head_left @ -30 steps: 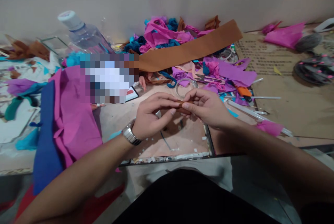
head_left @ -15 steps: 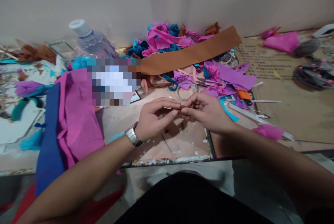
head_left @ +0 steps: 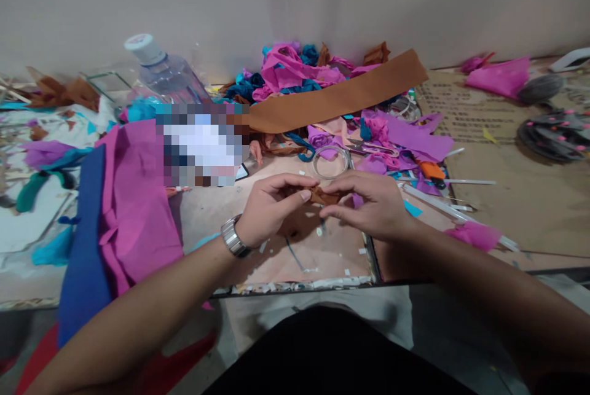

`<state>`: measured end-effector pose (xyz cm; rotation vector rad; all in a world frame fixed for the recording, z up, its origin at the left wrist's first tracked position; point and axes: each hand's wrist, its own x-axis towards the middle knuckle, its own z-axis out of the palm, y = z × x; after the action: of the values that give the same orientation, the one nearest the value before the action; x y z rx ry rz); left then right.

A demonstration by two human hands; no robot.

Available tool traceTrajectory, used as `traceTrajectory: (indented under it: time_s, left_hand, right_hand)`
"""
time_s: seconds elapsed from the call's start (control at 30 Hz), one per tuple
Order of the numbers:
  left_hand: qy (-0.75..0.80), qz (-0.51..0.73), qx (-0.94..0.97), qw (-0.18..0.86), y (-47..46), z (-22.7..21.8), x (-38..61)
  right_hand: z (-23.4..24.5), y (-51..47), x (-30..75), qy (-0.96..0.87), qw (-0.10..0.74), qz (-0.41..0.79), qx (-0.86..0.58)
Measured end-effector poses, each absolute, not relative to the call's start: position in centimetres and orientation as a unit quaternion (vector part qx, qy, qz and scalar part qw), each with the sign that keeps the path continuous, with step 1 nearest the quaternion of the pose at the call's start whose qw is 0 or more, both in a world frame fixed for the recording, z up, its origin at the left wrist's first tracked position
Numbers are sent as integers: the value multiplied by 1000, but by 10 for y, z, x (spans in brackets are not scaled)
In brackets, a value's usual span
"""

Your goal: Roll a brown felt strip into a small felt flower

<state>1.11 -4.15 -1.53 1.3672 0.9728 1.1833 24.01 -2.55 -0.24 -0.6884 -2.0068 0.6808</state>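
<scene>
A small crumpled piece of brown crepe paper (head_left: 325,196) is between my two hands above the table. My left hand (head_left: 271,207), with a metal watch (head_left: 234,236) on its wrist, pinches the paper's left end between thumb and fingers. At the other end, my right hand (head_left: 369,204) touches the paper with its forefinger. Its thumb stands apart below, so the hand is open. Just behind the hands lies a ring-shaped coil (head_left: 330,163), seemingly clear tape or wire. A long brown paper strip (head_left: 332,97) stretches across the scrap pile beyond.
Pink paper (head_left: 138,204) and blue paper (head_left: 85,260) hang over the front edge at left. A capped plastic bottle (head_left: 168,75) stands behind. Scissors (head_left: 369,148), an orange-handled tool (head_left: 431,169), white sticks (head_left: 456,211) and cardboard (head_left: 498,198) lie to the right.
My right thumb and forefinger have spread apart from their pinch, and more of the brown paper shows, looking wider. My left hand has kept its hold.
</scene>
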Motion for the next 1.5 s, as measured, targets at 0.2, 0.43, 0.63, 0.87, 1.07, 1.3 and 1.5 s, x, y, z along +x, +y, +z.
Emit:
traceTrajectory:
  time_s: [0.2,0.43,0.63,0.87,1.07,1.3,1.5]
  left_hand:
    - [408,482,536,560,-42,-18,11]
    - [396,463,527,593,-41,-19,10]
    - [371,499,648,441,-45,-8,10]
    - [331,493,732,334,-45,-7,8]
    - [354,515,683,378,-44,-8,9]
    - [383,530,583,482,-40,-14,8]
    - [357,529,650,413,-43,-12,8]
  right_hand:
    - [-4,-22,244,-845,447,183,-230]
    - [1,-20,251,-893,400,96,-181]
    - [0,-27,243,-711,388,472,-347]
    - [4,-29,231,-474,298,748,-355]
    - [1,-29,234,-521,342,697,-354]
    - [0,-31,240,-691,405,482,-357]
    - [2,-26,237,-597,419,561,-392]
